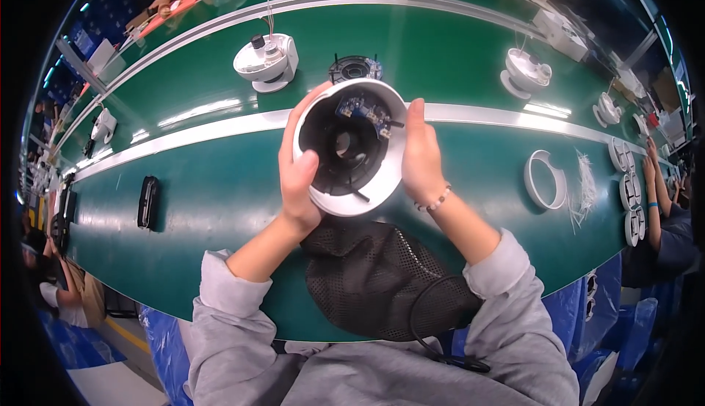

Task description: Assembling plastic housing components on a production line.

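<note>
Between my two hands, a white round housing (394,167) is held above the near part of the green bench, its open side facing me. Inside it sits a black round insert (316,131) with a hole in the middle and a blue circuit board (361,109) at its upper right. My left hand (295,175) grips the left side, thumb over the rim. My right hand (422,153), with a beaded bracelet at the wrist, presses the right side. Below them lies a black mesh bag (367,281) with a dark cord, against my lap.
Behind the housing lies a black disc (355,66) with a circuit board. White part-built units (268,61) stand on the far green surface. Left is a black case (148,203); right are a white cut-out ring (545,180), white ties (584,189) and stacked white rings (629,189). Co-workers sit on both sides.
</note>
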Tool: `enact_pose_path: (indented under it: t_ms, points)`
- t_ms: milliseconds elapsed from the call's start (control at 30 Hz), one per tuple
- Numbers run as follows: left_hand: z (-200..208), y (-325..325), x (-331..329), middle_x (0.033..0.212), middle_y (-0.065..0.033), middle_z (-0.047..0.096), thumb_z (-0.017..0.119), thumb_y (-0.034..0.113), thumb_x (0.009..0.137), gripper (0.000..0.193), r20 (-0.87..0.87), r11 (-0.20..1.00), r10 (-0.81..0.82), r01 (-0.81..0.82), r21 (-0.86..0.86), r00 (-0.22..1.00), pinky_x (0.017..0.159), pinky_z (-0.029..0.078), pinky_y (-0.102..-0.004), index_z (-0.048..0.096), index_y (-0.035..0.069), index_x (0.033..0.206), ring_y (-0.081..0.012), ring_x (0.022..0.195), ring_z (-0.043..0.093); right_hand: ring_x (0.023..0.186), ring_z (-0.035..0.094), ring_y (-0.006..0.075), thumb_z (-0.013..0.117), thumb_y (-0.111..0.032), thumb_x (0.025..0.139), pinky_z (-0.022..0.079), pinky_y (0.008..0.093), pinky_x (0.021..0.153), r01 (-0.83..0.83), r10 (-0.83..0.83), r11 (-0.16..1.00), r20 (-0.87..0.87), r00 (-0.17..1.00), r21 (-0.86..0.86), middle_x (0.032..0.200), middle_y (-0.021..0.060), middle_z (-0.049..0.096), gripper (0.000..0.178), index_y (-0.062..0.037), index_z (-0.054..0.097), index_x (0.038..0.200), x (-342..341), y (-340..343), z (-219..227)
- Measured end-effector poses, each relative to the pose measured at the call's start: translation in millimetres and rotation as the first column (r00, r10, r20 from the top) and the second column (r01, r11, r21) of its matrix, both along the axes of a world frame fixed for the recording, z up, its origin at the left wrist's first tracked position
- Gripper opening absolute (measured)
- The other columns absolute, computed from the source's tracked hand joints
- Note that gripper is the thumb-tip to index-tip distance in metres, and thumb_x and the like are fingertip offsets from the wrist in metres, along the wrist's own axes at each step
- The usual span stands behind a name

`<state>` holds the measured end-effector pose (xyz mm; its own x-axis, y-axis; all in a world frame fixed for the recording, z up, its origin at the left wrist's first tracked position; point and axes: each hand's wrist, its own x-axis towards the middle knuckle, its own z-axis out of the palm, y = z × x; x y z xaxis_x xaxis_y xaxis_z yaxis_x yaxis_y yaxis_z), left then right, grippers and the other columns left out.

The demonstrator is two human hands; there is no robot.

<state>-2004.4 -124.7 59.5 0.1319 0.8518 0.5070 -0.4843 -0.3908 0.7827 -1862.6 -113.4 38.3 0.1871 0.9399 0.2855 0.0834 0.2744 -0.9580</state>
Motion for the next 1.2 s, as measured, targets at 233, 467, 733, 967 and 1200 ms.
enact_pose_path:
  t_ms: [233,467,733,967,1200]
  points:
    - [19,13,-52,0.08,-0.0096,0.059,0.053,0.009,0.078,0.033,-0.543,0.992,0.015,-0.08,-0.096,0.84,0.056,0.046,-0.0211,0.047,-0.006,0.107,-0.0113,0.066,0.057,0.05,0.029,0.005,0.029,-0.049,0.088,0.025,0.0235,0.043,-0.01,0.005,0.993,0.037,0.999,0.117,0.048,-0.004,0.035,0.063,0.0006,0.041,0.052,2,10,13]
    - [18,10,-65,0.078,-0.0086,0.06,0.05,0.006,0.079,0.034,-0.475,0.979,-0.14,0.05,-0.197,0.869,0.049,0.047,-0.0206,0.044,-0.006,0.11,-0.0104,0.063,0.057,0.05,0.028,0.0041,0.031,-0.048,0.088,0.024,0.0219,0.043,-0.094,0.095,0.989,-0.004,0.995,0.117,0.049,-0.0054,0.033,0.059,-0.0017,0.04,0.052,-6,19,8]
    - [15,25,-87,0.078,-0.0116,0.059,0.05,0.02,0.083,0.04,-0.547,0.916,-0.327,0.117,-0.383,0.77,0.05,0.047,-0.0224,0.04,-0.004,0.112,-0.0146,0.061,0.059,0.051,0.03,0.0042,0.034,-0.044,0.089,0.026,0.0228,0.043,-0.079,0.074,0.994,0.075,0.994,0.072,0.051,-0.0043,0.037,0.055,-0.002,0.04,0.054,-19,29,4]
    - [-16,73,-147,0.074,-0.0136,0.061,0.047,0.033,0.083,0.04,-0.373,0.773,-0.478,0.18,-0.608,0.795,0.047,0.052,-0.0256,0.051,-0.003,0.1,-0.0191,0.055,0.061,0.063,0.058,0.0185,0.051,-0.025,0.082,0.046,0.0283,0.056,-0.088,0.079,0.996,0.6,0.796,-0.014,0.087,0.014,0.059,0.031,0.0032,0.055,0.095,-5,9,2]
    - [-59,116,-269,0.086,-0.0177,0.056,0.049,0.033,0.081,0.039,-0.289,0.786,0.098,-0.252,-0.565,0.952,0.061,0.05,-0.0307,0.048,-0.002,0.099,-0.0246,0.074,0.059,0.119,0.025,0.0392,0.073,-0.04,0.053,0.026,0.0522,0.092,0.314,-0.257,0.922,0.965,0.059,0.227,0.13,0.0199,0.028,0.089,-0.0018,0.033,0.123,111,-76,-4]
